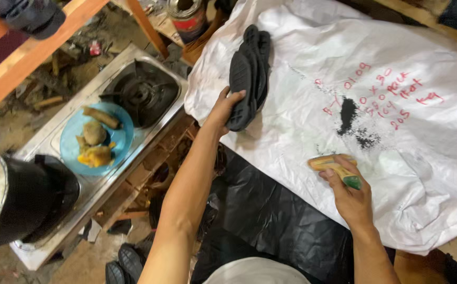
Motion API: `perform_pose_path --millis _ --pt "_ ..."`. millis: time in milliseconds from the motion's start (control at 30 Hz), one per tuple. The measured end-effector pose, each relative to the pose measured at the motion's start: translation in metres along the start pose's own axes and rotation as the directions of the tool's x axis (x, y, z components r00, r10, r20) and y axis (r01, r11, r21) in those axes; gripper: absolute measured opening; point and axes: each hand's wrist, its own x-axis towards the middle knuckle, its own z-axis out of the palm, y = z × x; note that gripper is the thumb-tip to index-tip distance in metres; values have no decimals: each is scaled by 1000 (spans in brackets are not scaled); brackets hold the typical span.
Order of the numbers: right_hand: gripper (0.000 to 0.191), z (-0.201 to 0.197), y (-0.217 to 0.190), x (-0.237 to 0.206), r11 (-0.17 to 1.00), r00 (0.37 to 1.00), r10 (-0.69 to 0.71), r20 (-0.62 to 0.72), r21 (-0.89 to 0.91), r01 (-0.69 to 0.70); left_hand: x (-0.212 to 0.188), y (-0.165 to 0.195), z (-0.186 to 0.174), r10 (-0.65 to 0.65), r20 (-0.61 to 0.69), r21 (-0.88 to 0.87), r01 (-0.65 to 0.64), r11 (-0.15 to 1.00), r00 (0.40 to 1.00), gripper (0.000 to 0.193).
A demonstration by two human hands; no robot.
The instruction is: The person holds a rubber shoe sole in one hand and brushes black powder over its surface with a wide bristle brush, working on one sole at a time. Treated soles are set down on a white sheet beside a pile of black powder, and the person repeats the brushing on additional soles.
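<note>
My left hand [223, 108] grips the near end of a stack of black rubber shoe soles [249, 73] lying on a big white woven sack [344, 131]. My right hand [347, 184] rests lower on the sack, closed around a small tool with a yellow body and green tip [339, 167]. Between the two hands, a patch of black powder [352, 123] is spread over the sack beside red handwriting.
A steel gas stove [144, 92] stands to the left with a blue plate of food [96, 138] and a black pot [26, 197]. Wooden beams [34, 47] cross the top left. Black plastic sheet [270, 221] covers my lap. A metal can [187, 18] sits at the top.
</note>
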Motion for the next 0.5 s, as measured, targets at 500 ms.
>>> perform_pose_path --millis 500 --pt "41 -32 19 12 990 999 -34 20 -135 36 54 20 43 77 231 -270 -12 963 970 43"
